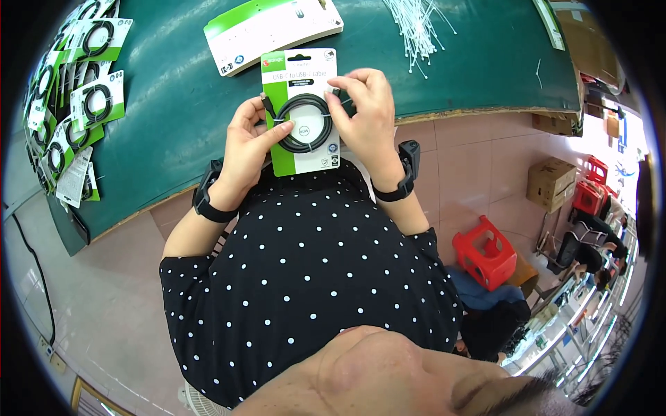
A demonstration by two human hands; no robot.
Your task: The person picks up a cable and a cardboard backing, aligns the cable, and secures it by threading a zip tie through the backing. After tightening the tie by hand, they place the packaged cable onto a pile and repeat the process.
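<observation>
A green and white display card (316,161) with a hang slot stands in front of me, at the table's near edge. Fixed to its front is a coiled black cable (305,99), with white ties around the coil and one plug sticking up at the left. My left hand (251,133) is closed on the card's left side, thumb lying on the coil. At the card's right edge, my right hand (369,118) pinches thumb and fingers together beside the cable's other plug (336,91). What lies between those fingertips is too small to make out.
Behind the card lies a white and green box (277,35) on the green table (173,104). Loose white cable ties (418,28) are heaped at the far right. Many carded cables (97,100) pile up on the left. A red stool (485,253) stands on the floor at right.
</observation>
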